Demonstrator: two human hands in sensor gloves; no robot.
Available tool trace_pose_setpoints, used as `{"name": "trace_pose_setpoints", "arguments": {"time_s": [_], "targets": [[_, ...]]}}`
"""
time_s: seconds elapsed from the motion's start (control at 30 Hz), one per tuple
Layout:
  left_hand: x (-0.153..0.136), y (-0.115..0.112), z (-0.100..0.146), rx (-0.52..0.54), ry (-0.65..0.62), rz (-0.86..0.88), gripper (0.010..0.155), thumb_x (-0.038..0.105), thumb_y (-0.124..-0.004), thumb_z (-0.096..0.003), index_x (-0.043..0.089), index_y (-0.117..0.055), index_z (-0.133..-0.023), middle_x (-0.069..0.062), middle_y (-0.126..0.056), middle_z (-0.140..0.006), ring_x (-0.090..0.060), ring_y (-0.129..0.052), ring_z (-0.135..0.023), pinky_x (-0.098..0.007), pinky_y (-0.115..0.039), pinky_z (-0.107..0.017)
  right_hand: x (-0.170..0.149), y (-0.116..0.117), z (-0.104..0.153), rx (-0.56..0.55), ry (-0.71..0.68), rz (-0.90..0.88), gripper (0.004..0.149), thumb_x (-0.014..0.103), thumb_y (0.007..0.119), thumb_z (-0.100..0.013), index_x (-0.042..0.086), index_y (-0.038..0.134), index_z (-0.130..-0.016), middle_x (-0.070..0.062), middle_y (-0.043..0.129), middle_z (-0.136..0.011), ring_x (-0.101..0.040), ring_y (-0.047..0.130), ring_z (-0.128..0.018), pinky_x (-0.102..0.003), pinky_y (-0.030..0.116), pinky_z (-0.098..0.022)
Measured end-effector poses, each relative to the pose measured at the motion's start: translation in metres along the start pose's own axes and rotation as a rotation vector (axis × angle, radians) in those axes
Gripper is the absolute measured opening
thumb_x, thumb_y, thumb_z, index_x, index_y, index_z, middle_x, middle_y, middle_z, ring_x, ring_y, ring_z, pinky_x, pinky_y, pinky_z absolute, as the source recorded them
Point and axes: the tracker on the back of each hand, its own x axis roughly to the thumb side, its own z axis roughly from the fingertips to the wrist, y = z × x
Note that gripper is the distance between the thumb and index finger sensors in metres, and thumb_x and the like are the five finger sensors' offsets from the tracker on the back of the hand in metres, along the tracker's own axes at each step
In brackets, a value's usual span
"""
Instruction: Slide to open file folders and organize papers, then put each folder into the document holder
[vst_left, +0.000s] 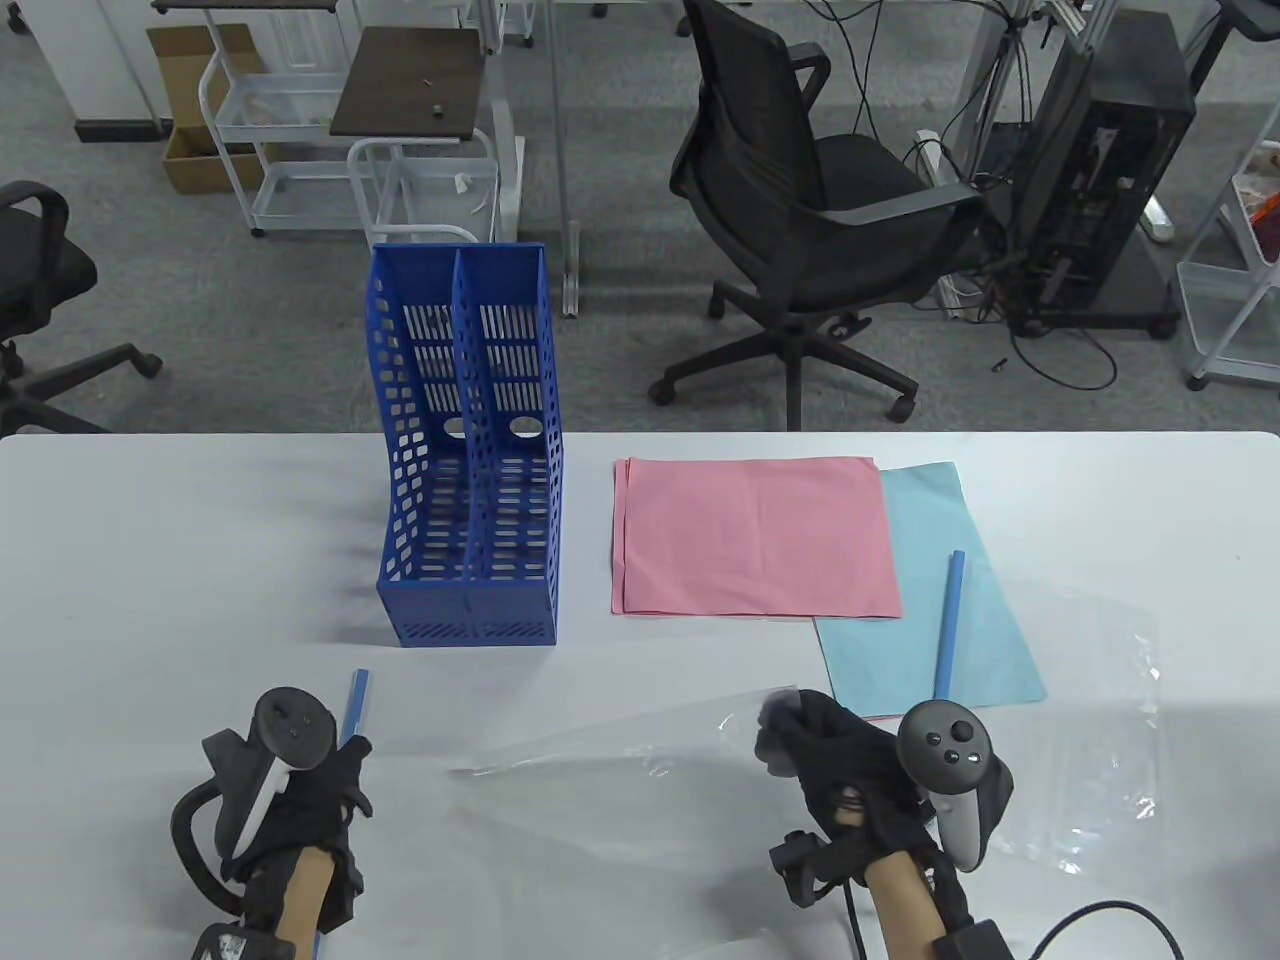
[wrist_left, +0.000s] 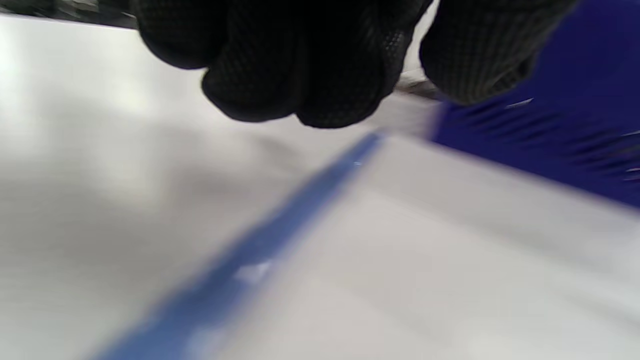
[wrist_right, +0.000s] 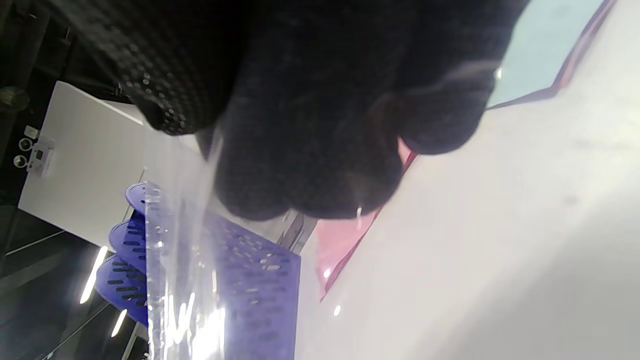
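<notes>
My left hand (vst_left: 335, 765) is curled round a blue slide bar (vst_left: 356, 702) near the table's front left; in the blurred left wrist view the bar (wrist_left: 280, 220) runs out from under the curled fingers (wrist_left: 300, 75). My right hand (vst_left: 790, 725) pinches the corner of a clear folder sheet (vst_left: 620, 745) and holds it lifted off the table. The right wrist view shows the fingers (wrist_right: 300, 125) closed on that clear plastic (wrist_right: 175, 280). The blue document holder (vst_left: 470, 530) stands upright behind, with nothing in its two slots.
A pink paper stack (vst_left: 750, 535) lies right of the holder, partly over light blue paper (vst_left: 960, 640). A second blue slide bar (vst_left: 950, 625) rests on the light blue paper. Another clear folder (vst_left: 1110, 720) lies at the right. Office chairs and carts stand beyond the table's far edge.
</notes>
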Motion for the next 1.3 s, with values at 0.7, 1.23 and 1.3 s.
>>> {"name": "trace_pose_setpoints", "arguments": {"time_s": [0.7, 1.23, 1.3], "targets": [[0.050, -0.015, 0.025, -0.090, -0.438, 0.574, 0.042, 0.038, -0.080, -0.0463, 0.029, -0.089, -0.087, -0.002, -0.102, -0.067, -0.018, -0.106, -0.042, -0.044, -0.087, -0.046, -0.008, -0.008, 0.003, 0.038, 0.065, -0.201, 0.087, 0.059, 0.080, -0.035, 0.020, 0.044, -0.103, -0.013, 0.054, -0.110, -0.044, 0.065, -0.096, -0.062, 0.057, -0.070], [0.052, -0.039, 0.021, -0.284, -0.268, 0.572, 0.063, 0.042, -0.084, -0.0456, 0.015, -0.073, -0.102, -0.013, -0.090, -0.089, -0.033, -0.100, -0.069, -0.054, -0.078, -0.059, 0.002, 0.006, 0.005, 0.203, 0.141, -0.215, 0.042, 0.043, 0.090, -0.034, 0.021, 0.092, -0.070, 0.003, 0.106, -0.054, -0.019, 0.106, -0.043, -0.045, 0.086, -0.049], [0.057, -0.038, 0.025, -0.260, -0.299, 0.546, 0.064, 0.043, -0.084, -0.0453, 0.017, -0.071, -0.102, -0.012, -0.089, -0.091, -0.032, -0.101, -0.070, -0.053, -0.079, -0.060, 0.004, 0.006, 0.006, 0.181, 0.154, -0.170, 0.043, 0.044, 0.091, -0.033, 0.021, 0.092, -0.068, 0.004, 0.106, -0.052, -0.018, 0.105, -0.041, -0.045, 0.086, -0.050]]}}
